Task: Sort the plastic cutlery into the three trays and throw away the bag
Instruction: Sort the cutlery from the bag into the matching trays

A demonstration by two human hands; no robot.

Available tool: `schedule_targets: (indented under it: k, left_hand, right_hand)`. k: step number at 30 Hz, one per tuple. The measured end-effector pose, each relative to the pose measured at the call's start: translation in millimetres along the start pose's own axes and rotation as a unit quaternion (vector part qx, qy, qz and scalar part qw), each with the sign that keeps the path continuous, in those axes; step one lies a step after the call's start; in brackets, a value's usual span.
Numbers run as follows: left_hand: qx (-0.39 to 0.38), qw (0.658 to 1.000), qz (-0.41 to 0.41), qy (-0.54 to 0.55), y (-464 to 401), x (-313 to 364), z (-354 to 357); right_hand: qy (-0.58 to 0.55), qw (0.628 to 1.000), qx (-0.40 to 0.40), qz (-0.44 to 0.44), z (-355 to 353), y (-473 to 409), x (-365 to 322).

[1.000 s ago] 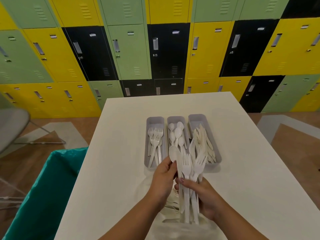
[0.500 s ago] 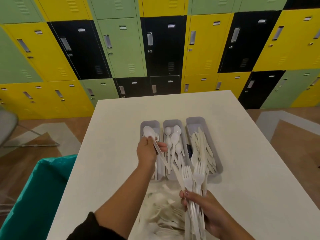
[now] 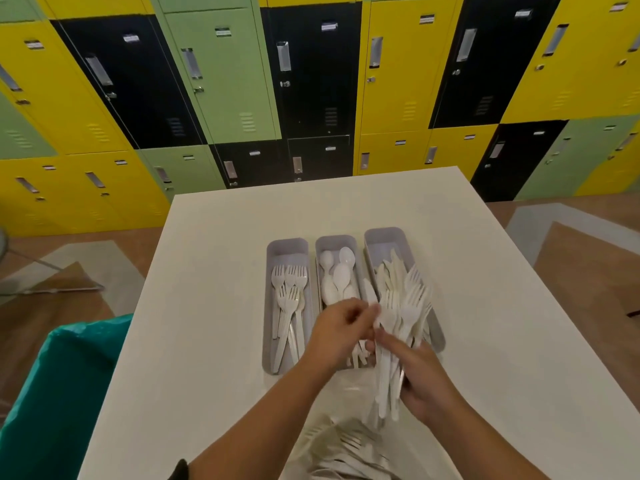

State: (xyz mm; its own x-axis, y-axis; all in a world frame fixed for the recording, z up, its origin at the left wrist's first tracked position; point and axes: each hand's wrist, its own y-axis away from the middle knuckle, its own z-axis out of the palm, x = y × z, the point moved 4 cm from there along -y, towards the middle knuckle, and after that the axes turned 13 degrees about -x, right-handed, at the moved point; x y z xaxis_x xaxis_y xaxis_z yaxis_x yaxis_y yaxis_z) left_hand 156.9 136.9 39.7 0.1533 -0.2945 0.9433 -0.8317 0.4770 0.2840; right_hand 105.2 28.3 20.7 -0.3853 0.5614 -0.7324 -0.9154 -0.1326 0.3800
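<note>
Left hand point(image 3: 341, 327) back at bundle point(image 3: 398, 327), spoon gone

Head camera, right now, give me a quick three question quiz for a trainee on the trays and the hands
1. True or false: the left tray holds forks.
2. Which hand grips the bundle of cutlery? A) left hand B) right hand C) neither
3. Fill in: the middle tray holds ____.

Key:
1. True.
2. B. The right hand's fingers curl round the handles; the left hand reaches to the bundle's top, but blur hides whether it pinches a piece.
3. Spoons.
</note>
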Motion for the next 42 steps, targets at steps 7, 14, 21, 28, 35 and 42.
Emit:
schedule_targets:
  k: [7,14,21,28,35,42]
  left_hand:
    - [0.051,0.998,0.015,-0.031,-9,0,4]
    - [0.172,0.985,0.015,0.017,-51,13,-13]
    - [0.117,0.990,0.001,-0.077,-93,30,-3]
    - [-0.081,0.994,-0.046,-0.058,-72,29,50]
    - [-0.194,0.978,-0.067,0.033,-38,10,77]
    - [-0.065,0.983,-0.075,0.157,-27,-3,64]
  right_hand:
    - [0.008,1.000,0.003,-0.015,1,-1,-2]
    - [0.021,0.998,0.062,-0.009,-29,8,-9]
    - [0.007,0.997,0.069,-0.029,-56,7,-29]
    - [-0.034,0.998,0.051,-0.015,-68,-1,-47]
    - [0.079,0.996,-0.005,-0.037,-55,-4,-52]
    - [0.156,0.986,-0.036,-0.051,-40,-3,-45]
